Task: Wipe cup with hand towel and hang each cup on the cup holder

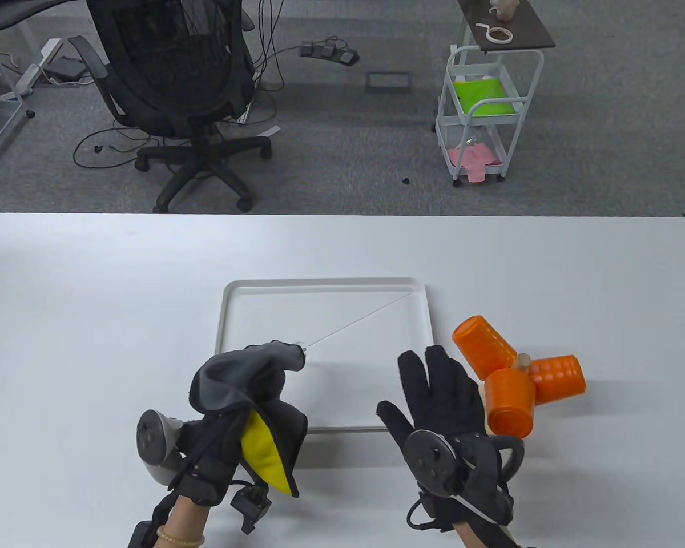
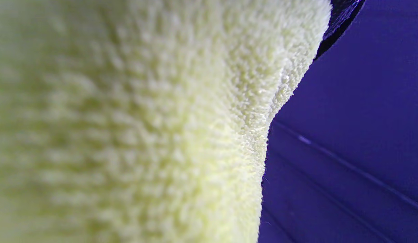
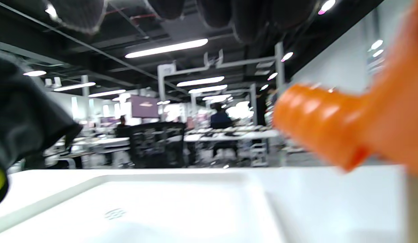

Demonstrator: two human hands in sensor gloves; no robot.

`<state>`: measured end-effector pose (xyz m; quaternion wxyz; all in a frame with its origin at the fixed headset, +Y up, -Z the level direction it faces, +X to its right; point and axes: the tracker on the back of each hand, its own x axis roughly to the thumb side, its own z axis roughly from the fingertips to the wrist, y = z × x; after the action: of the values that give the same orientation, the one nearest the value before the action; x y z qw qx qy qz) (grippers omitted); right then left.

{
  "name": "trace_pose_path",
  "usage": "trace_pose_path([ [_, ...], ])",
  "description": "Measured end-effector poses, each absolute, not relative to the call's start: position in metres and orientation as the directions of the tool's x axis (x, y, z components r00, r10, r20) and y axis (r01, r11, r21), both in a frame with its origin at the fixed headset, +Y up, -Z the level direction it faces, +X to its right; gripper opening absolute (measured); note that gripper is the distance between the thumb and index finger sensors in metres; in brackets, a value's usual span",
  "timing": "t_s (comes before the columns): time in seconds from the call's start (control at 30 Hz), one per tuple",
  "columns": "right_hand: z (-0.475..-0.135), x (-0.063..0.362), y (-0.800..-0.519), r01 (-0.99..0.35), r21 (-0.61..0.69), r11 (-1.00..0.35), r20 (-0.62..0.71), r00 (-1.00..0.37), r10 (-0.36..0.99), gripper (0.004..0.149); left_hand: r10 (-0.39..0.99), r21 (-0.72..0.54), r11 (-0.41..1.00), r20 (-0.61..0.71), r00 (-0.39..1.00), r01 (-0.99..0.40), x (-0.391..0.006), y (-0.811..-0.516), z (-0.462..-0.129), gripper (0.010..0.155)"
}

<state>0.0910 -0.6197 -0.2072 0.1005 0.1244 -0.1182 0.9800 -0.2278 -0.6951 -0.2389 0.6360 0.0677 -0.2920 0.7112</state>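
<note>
Two gloved hands sit nearest: the left hand (image 1: 228, 411) clutches the grey-and-yellow hand towel (image 1: 262, 422), the right hand (image 1: 439, 394) is flat, fingers straight, empty. Just right, three orange cups (image 1: 511, 408) hang on the cup holder (image 1: 523, 361), mouths angled outward and down. Behind lies a white tray (image 1: 325, 285).

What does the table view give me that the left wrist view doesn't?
Only the table view shows the three orange cups hung on the cup holder, the white tray, the open right hand, and the left hand wrapped in the towel's grey side. Only the left wrist view shows the towel's fuzzy yellow pile close up. Both show the towel and a part of the tray.
</note>
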Motion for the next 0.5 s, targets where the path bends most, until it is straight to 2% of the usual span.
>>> trace_pose_path([
  [0.1, -0.224, 0.078, -0.637, -0.324, -0.107, -0.94, 0.359, -0.894, 0.267, 0.072, 0.848, -0.293, 0.05, 0.518, -0.115, -0.955, -0.247, -0.673, -0.236, 0.071],
  [0.17, -0.236, 0.069, -0.653, -0.4, -0.01, -0.916, 0.412, -0.837, 0.361, 0.071, 0.827, -0.219, 0.146, 0.562, -0.003, -0.965, -0.266, -0.652, -0.236, 0.071],
  [0.27, -0.246, 0.063, -0.671, -0.435, 0.113, -0.893, 0.446, -0.781, 0.437, 0.072, 0.795, -0.12, 0.292, 0.583, 0.171, -0.949, -0.288, -0.633, -0.24, 0.071],
  [0.3, -0.249, 0.062, -0.679, -0.449, 0.169, -0.878, 0.449, -0.758, 0.474, 0.072, 0.768, -0.061, 0.378, 0.578, 0.276, -0.924, -0.299, -0.626, -0.244, 0.071],
  [0.4, -0.254, 0.063, -0.697, -0.483, 0.257, -0.837, 0.426, -0.721, 0.547, 0.073, 0.687, 0.055, 0.576, 0.508, 0.52, -0.816, -0.321, -0.617, -0.258, 0.071],
  [0.5, -0.253, 0.068, -0.713, -0.511, 0.29, -0.809, 0.402, -0.703, 0.587, 0.074, 0.604, 0.08, 0.74, 0.36, 0.712, -0.668, -0.341, -0.619, -0.278, 0.071],
])
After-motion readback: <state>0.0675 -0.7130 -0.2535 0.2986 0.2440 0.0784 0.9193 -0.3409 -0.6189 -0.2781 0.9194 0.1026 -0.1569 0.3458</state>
